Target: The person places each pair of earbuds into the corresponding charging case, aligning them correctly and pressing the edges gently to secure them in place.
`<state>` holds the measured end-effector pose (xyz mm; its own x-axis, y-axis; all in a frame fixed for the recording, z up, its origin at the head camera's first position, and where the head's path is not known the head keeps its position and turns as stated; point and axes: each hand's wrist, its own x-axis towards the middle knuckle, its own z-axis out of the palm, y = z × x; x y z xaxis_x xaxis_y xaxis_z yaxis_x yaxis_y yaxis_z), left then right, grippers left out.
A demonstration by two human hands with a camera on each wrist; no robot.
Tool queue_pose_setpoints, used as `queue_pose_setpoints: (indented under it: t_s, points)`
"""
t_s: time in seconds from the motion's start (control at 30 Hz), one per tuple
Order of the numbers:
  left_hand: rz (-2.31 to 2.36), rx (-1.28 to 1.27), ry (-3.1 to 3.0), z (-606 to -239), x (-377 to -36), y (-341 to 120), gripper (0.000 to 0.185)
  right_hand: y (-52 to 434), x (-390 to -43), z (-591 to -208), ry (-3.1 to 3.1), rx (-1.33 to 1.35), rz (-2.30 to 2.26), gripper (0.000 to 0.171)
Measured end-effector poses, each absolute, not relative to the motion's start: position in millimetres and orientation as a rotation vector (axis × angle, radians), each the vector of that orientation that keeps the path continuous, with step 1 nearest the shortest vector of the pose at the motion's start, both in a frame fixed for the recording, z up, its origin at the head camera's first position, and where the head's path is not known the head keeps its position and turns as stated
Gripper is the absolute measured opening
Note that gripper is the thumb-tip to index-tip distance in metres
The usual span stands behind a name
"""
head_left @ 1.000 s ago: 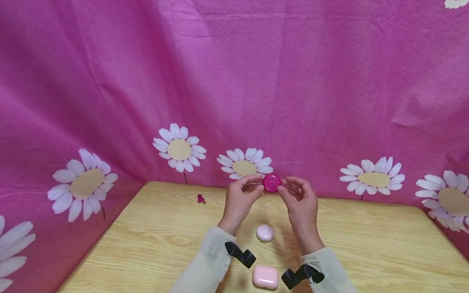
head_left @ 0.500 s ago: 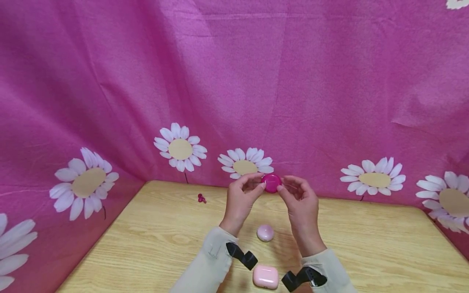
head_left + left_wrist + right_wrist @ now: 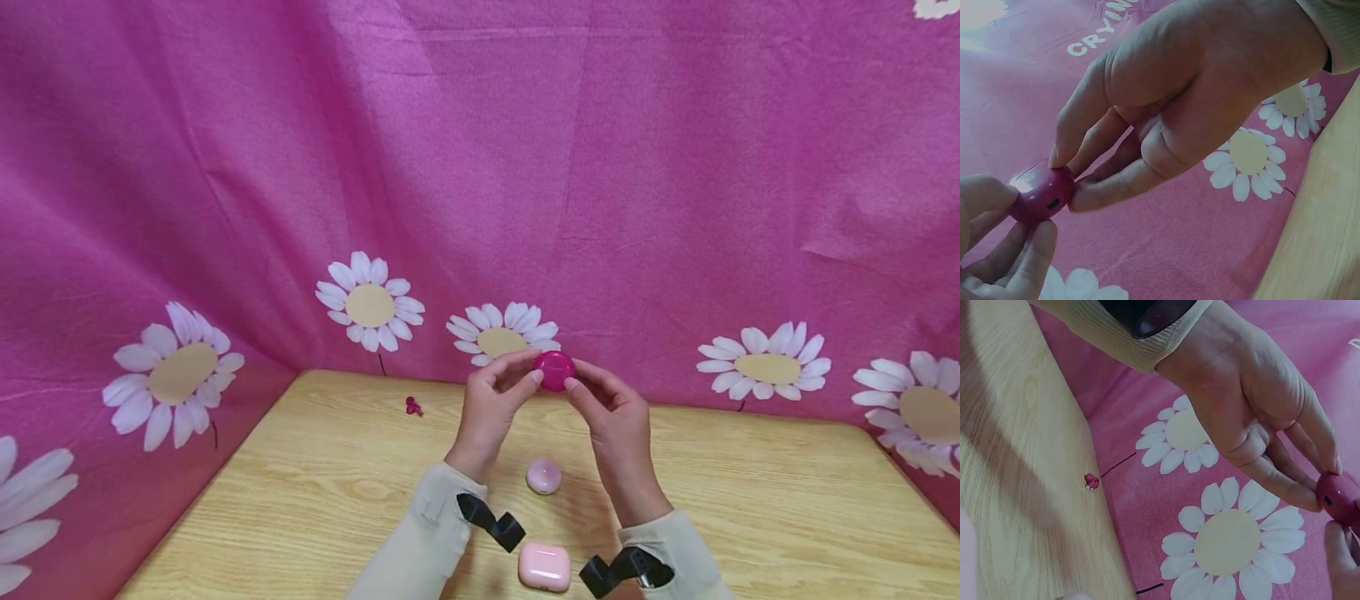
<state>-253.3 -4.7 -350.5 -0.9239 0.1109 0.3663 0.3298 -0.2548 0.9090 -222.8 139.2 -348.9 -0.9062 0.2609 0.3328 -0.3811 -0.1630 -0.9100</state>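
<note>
Both hands raised together, left grip [image 3: 501, 392] and right grip [image 3: 606, 406] pinching fingertip-to-fingertip.

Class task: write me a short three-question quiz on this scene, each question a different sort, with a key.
1. True or false: both hands hold the magenta case in the air above the table.
2. Which lies nearest the person, between the sleeves? A) the pale pink box B) the small round case C) the red bit
3. Fill in: the cloth behind is printed with white ____.

Key: 1 true, the left hand and right hand pinch it; 2 A; 3 daisies.
</note>
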Motion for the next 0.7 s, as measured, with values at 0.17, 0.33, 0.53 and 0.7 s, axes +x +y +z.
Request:
queue_pose_setpoints:
  t_s: [0.17, 0.33, 0.53, 0.7]
  points:
    - [-2.335, -0.561, -1.822, -351.6, -253.7, -2.6, 0.032, 141.1, -221.7, -348.4, -1.644, 0.201, 2.213, 0.035]
    - [-2.319, -0.569, -1.819, -349.8, -253.2, -2.9, 0.032, 143.9, -222.3, -347.1, -1.686, 0.252, 2.184, 0.036]
    - [-2.304, -0.567, -1.821, -348.3, -252.1, -3.0, 0.030, 146.7, -223.9, -347.6, -1.709, 0.369, 2.122, 0.040]
    - [-2.303, -0.558, -1.819, -349.3, -252.0, -2.2, 0.030, 147.6, -224.9, -349.8, -1.700, 0.481, 2.065, 0.036]
